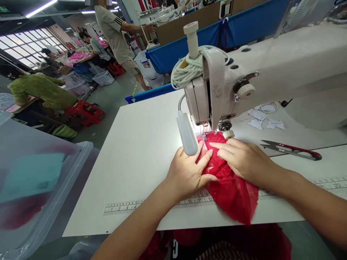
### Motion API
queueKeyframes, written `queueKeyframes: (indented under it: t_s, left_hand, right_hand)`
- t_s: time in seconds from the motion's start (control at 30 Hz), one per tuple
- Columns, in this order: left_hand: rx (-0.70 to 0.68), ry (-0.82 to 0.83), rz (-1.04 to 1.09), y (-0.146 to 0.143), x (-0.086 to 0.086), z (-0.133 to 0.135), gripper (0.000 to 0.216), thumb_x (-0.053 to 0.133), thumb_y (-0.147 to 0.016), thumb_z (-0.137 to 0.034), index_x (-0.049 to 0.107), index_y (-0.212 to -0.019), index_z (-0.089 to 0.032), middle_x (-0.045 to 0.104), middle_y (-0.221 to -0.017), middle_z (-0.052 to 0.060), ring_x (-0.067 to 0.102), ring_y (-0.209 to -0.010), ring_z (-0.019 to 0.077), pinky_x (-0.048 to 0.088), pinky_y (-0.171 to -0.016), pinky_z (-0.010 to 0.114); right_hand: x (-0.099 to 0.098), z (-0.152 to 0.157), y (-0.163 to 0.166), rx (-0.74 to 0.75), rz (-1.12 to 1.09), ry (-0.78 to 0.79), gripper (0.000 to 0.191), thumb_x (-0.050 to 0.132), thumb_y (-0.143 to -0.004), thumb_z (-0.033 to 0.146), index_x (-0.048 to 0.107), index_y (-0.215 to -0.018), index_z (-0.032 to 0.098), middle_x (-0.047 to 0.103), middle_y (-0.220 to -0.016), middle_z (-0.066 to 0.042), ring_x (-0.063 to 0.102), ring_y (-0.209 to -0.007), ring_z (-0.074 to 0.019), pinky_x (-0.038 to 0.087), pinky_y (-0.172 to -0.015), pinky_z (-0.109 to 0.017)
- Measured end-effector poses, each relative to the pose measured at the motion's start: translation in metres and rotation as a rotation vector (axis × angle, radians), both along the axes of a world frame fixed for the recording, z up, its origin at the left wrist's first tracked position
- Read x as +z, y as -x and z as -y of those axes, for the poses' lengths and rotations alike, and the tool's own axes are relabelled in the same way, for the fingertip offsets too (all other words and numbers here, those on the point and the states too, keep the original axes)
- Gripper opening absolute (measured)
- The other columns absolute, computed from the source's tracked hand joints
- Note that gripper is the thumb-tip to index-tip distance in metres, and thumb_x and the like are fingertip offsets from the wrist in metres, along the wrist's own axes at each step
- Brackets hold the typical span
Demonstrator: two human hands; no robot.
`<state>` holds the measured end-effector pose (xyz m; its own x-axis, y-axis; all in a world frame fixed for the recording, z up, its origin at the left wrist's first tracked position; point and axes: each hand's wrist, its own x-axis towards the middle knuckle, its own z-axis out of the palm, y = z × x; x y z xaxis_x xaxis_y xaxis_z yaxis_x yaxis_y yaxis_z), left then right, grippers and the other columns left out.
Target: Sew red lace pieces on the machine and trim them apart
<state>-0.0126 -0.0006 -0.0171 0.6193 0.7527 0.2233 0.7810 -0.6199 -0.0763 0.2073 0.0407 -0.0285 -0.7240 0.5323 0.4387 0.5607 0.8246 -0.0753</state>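
A piece of sheer red lace fabric [235, 196] lies under the presser foot [205, 136] of a white sewing machine [271, 54] and drapes toward the table's front edge. My left hand [188, 166] rests on its left side, fingers spread and pressing the cloth near the foot. From the right, my right hand [244, 159] lies on the lace with its fingers stretched toward the needle. Both hands press the fabric flat rather than grip it. A grey lamp [187, 133] hangs just over my left fingertips and partly hides them.
Thread snips [292, 150] lie right of my right hand, with cut white scraps [261, 115] behind them. A ruler scale [121, 207] runs along the table's front. At left stands a clear plastic bin [84, 151]. Farther back, a person in beige [111, 36] stands and others sit.
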Motion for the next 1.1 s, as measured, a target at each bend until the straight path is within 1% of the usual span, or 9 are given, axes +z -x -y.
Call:
queueKeyframes:
  t_s: [0.2,0.4,0.53,0.6,0.67,0.73,0.8,0.97,1.1]
  left_hand:
    - [0.040,-0.004,-0.015,0.000,-0.001,-0.003,0.080,0.012,-0.093,-0.068,0.057,-0.135,-0.017,0.055,-0.139,0.016,0.053,-0.111,0.0318,0.048,-0.086,0.046]
    - [0.062,0.010,0.000,0.001,-0.001,-0.008,0.079,0.011,-0.093,-0.068,0.055,-0.136,-0.019,0.055,-0.139,0.016,0.051,-0.115,0.0328,0.045,-0.093,0.051]
    - [-0.019,-0.049,0.037,0.003,0.000,-0.011,0.082,0.016,-0.092,-0.072,0.058,-0.132,-0.013,0.055,-0.136,0.021,0.048,-0.122,0.0375,0.042,-0.098,0.057]
    - [-0.124,-0.038,0.065,0.002,0.001,-0.011,0.081,0.019,-0.093,-0.070,0.062,-0.122,-0.008,0.061,-0.124,0.022,0.054,-0.114,0.0344,0.048,-0.091,0.050]
    - [-0.199,0.007,0.095,0.000,0.001,-0.011,0.077,0.017,-0.096,-0.066,0.066,-0.108,-0.008,0.066,-0.104,0.017,0.061,-0.092,0.0263,0.052,-0.076,0.040]
    - [-0.205,0.037,0.113,-0.001,0.002,-0.010,0.074,0.013,-0.098,-0.061,0.067,-0.099,-0.010,0.064,-0.086,0.011,0.058,-0.071,0.0205,0.050,-0.064,0.035]
    - [-0.161,0.049,0.120,-0.002,0.002,-0.009,0.070,0.013,-0.099,-0.058,0.065,-0.102,-0.011,0.062,-0.080,0.009,0.054,-0.065,0.0190,0.048,-0.059,0.035]
    - [-0.113,0.063,0.103,-0.002,0.001,-0.007,0.068,0.018,-0.100,-0.056,0.057,-0.124,-0.005,0.062,-0.087,0.012,0.056,-0.071,0.0210,0.051,-0.061,0.036]
    - [-0.124,0.028,0.090,-0.001,0.000,-0.003,0.072,0.024,-0.096,-0.062,0.058,-0.126,-0.006,0.062,-0.113,0.022,0.062,-0.087,0.0258,0.055,-0.072,0.041]
  right_hand:
    - [0.000,-0.004,0.003,-0.023,0.010,0.009,0.030,0.043,-0.080,0.000,0.069,-0.087,0.015,0.072,-0.117,-0.006,0.061,-0.089,-0.0226,0.053,-0.062,-0.031]
    - [-0.001,-0.009,0.004,-0.045,0.034,0.069,0.029,0.044,-0.077,-0.002,0.066,-0.083,0.016,0.068,-0.126,-0.006,0.060,-0.092,-0.0227,0.051,-0.062,-0.031]
    - [-0.003,-0.010,0.003,-0.024,0.018,0.088,0.029,0.042,-0.084,0.001,0.067,-0.092,0.014,0.068,-0.124,-0.009,0.060,-0.093,-0.0234,0.053,-0.067,-0.033]
    - [-0.003,-0.010,0.001,0.005,-0.025,0.083,0.033,0.041,-0.089,0.003,0.066,-0.109,0.011,0.068,-0.125,-0.011,0.060,-0.096,-0.0237,0.055,-0.073,-0.035]
    - [-0.003,-0.009,-0.001,0.060,-0.050,0.070,0.037,0.040,-0.091,0.005,0.062,-0.120,0.010,0.066,-0.126,-0.011,0.060,-0.100,-0.0234,0.055,-0.078,-0.036]
    - [-0.002,-0.007,-0.003,0.110,-0.044,0.059,0.036,0.041,-0.091,0.005,0.063,-0.119,0.012,0.069,-0.122,-0.011,0.061,-0.097,-0.0225,0.055,-0.078,-0.036]
    - [0.000,-0.005,-0.004,0.118,-0.037,0.049,0.033,0.042,-0.091,0.004,0.067,-0.110,0.014,0.072,-0.112,-0.009,0.062,-0.092,-0.0218,0.054,-0.074,-0.035]
    - [0.002,-0.004,-0.006,0.076,-0.019,0.002,0.033,0.043,-0.086,-0.001,0.069,-0.100,0.014,0.073,-0.108,-0.008,0.062,-0.090,-0.0216,0.052,-0.068,-0.034]
    - [0.002,-0.006,-0.007,0.077,0.006,-0.013,0.034,0.044,-0.083,-0.003,0.068,-0.097,0.015,0.073,-0.111,-0.008,0.063,-0.090,-0.0219,0.050,-0.067,-0.033]
